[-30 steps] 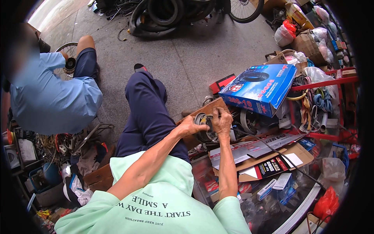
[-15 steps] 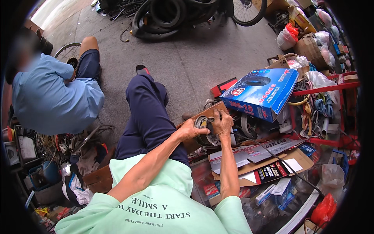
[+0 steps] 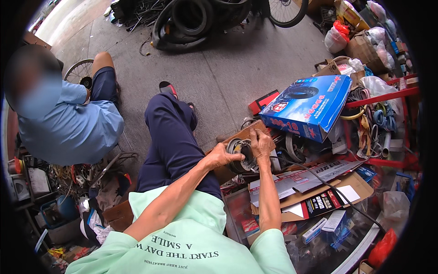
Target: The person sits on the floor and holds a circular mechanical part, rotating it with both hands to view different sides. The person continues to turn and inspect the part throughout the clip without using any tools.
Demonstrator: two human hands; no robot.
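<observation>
A round metal part (image 3: 235, 147), like a small wheel hub or drum, rests against a wooden board beside my right knee. My left hand (image 3: 220, 156) grips its near-left rim, thumb stretched across toward the dark middle. At its right side, my right hand (image 3: 262, 145) has fingers bent and pressed together; whatever they hold is hidden. A black cable (image 3: 315, 176) runs from beside my right wrist toward the lower right. The wooden board (image 3: 253, 128) shows behind the part and my fingers.
A blue tyre box (image 3: 305, 107) stands right of my hands, by a red metal frame (image 3: 383, 97). Flattened cardboard (image 3: 292, 201) and small boxes lie on a glass-topped case. A person in a blue shirt (image 3: 68, 132) sits at left near a wheel (image 3: 78, 73). Black tyres (image 3: 191, 20) lie ahead.
The view has shifted slightly. My left thumb and right fingers have moved a little on the metal part; both hands stay at it. The person at left has their head in a different position.
</observation>
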